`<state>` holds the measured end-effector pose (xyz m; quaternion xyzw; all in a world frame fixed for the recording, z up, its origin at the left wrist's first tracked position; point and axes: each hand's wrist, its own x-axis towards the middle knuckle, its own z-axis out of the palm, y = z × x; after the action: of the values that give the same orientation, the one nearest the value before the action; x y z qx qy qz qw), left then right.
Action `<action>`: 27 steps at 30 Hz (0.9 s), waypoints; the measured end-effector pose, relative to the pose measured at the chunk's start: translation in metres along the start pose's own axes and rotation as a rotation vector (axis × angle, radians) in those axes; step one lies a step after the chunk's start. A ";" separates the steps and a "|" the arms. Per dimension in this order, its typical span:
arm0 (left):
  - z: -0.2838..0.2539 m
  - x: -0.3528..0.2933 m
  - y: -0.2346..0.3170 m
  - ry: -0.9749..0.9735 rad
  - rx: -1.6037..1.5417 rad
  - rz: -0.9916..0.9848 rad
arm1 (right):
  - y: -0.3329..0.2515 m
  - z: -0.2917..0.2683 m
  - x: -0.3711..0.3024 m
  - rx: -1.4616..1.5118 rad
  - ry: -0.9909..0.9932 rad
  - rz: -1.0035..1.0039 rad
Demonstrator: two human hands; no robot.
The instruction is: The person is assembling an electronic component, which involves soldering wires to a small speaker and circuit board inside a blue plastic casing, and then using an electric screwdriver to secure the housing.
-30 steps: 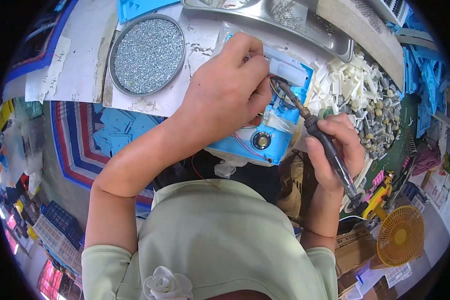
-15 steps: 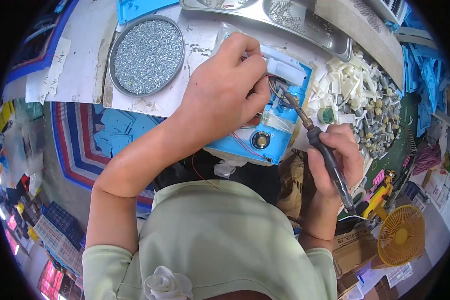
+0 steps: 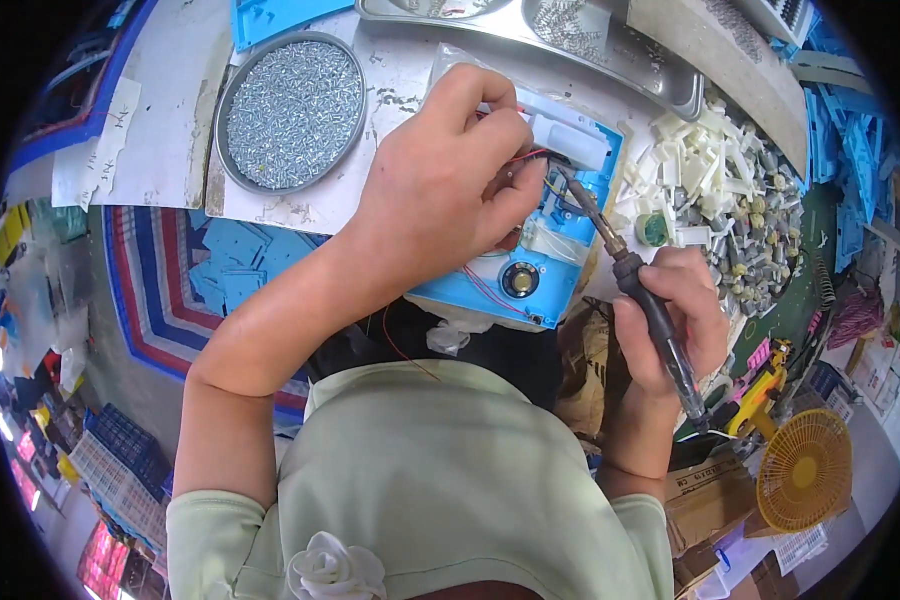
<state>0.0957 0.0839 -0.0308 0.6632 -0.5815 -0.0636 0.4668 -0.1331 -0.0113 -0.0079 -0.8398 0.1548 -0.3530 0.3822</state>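
My right hand [image 3: 675,320] is closed round the dark handle of a soldering iron [image 3: 650,295]. The iron's metal tip points up and left, into a blue plastic casing [image 3: 558,310] on the work surface. Over the casing's left part, my left hand [image 3: 450,165] has its thumb and fingers pinched together on a thin red wire [image 3: 530,154]. That hand hides much of the casing's inside. Within the casing show a round black-rimmed speaker [image 3: 520,280], a white cylindrical part [image 3: 573,142] and several thin wires. The exact spot the tip touches is too small to tell.
A round dish of small metal screws [image 3: 292,112] stands at the left. Beyond the casing lies a metal tray [image 3: 660,75] with springs. To the right are heaps of white plastic parts [image 3: 690,170] and grey motors [image 3: 770,240]. An orange-yellow fan [image 3: 803,470] stands lower right.
My left fingers have shifted slightly, and more of the red wire shows beside them. The soldering iron's tip has moved a little to the upper left; my right hand stays almost still.
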 end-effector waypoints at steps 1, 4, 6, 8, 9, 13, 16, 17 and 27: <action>0.001 -0.001 -0.002 0.010 -0.007 0.006 | 0.000 0.000 0.001 -0.001 -0.007 -0.009; 0.001 -0.001 -0.002 0.013 -0.007 0.017 | -0.001 0.002 0.004 -0.004 -0.004 -0.009; 0.000 -0.001 -0.002 0.011 -0.001 0.023 | 0.000 0.003 0.005 0.002 -0.002 -0.023; 0.000 -0.001 -0.003 0.017 0.002 0.028 | 0.000 0.004 0.006 0.002 -0.003 -0.031; 0.000 -0.001 -0.002 0.010 0.004 0.025 | 0.000 0.004 0.006 0.000 -0.005 -0.032; 0.000 -0.002 -0.002 0.001 -0.015 0.011 | -0.003 0.004 0.008 -0.007 -0.012 -0.042; -0.002 -0.002 0.000 0.029 -0.049 0.023 | -0.004 -0.003 0.004 -0.018 0.005 -0.020; -0.005 -0.001 0.002 0.040 -0.062 0.033 | -0.005 -0.007 0.000 -0.006 0.032 0.004; -0.004 -0.003 0.019 -0.524 0.111 0.354 | -0.012 -0.022 -0.028 -0.001 0.143 0.091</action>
<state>0.0832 0.0905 -0.0170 0.5372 -0.7909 -0.1182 0.2683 -0.1686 -0.0009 -0.0020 -0.8047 0.2198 -0.3944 0.3856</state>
